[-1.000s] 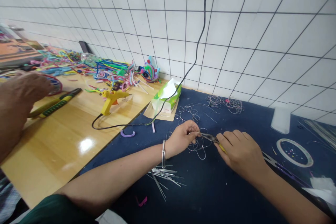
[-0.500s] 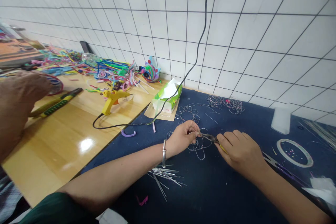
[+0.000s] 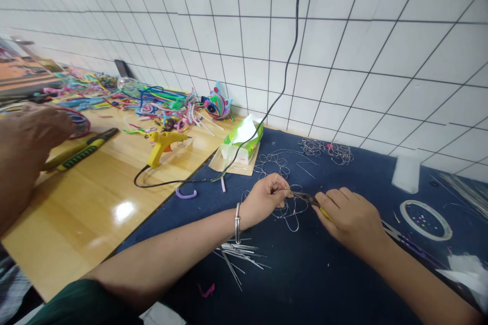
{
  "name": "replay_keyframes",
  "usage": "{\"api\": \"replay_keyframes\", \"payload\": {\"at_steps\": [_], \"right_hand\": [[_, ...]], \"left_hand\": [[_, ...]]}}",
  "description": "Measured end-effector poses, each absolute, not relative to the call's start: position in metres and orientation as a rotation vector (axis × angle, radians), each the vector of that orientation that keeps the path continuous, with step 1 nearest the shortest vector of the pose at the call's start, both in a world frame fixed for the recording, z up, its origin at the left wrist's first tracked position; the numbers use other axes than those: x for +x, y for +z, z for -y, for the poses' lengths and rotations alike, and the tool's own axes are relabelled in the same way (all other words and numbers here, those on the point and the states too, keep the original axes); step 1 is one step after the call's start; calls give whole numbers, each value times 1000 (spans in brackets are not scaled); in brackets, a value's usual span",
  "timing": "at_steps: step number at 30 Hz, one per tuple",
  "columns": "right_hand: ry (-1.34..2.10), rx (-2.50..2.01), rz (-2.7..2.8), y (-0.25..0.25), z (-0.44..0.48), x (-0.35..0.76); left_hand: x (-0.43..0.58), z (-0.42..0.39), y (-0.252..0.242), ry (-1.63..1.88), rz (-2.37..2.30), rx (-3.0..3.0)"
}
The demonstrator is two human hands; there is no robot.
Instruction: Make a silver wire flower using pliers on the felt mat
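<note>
Pinched between the fingers of my left hand (image 3: 266, 198) is a thin wire piece, bent into loops (image 3: 293, 219) that hang below it over the dark blue mat. My right hand (image 3: 348, 216) grips pliers (image 3: 324, 213) by their yellow handles. The jaws of the pliers meet the wire right at my left fingertips; whether they are closed on it is too small to tell. Just behind my left hand lies a flower-shaped wire loop (image 3: 273, 165). Short straight wires (image 3: 240, 255) lie in a pile near my left wrist.
A tissue box (image 3: 244, 139) stands behind my hands, with a black cord running across it to a yellow glue gun (image 3: 162, 144). Scissors (image 3: 414, 248) and a ring-shaped dish (image 3: 426, 220) lie right. Another person's hand (image 3: 36, 137) is at far left, near green-handled pliers (image 3: 82, 155).
Almost nothing differs. The view has shifted very slightly, and both my hands keep their grip on the wire and the pliers.
</note>
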State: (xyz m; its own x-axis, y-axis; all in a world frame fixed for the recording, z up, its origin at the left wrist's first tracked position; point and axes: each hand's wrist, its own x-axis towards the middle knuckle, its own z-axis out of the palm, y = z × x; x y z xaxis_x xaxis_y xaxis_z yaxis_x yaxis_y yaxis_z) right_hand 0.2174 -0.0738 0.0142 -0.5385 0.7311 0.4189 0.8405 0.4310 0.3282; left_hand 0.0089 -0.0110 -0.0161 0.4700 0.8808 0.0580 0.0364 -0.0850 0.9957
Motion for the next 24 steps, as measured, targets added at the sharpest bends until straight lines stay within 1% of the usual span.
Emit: {"api": "replay_keyframes", "payload": {"at_steps": [7, 19, 24], "right_hand": [[-698, -1465, 2461, 17, 73, 214], [-822, -1507, 2455, 21, 79, 208], [-757, -1502, 2463, 21, 78, 209]], "left_hand": [[9, 9, -16, 886, -899, 1538], [8, 9, -21, 883, -867, 1606], [9, 8, -25, 920, -839, 1572]]}}
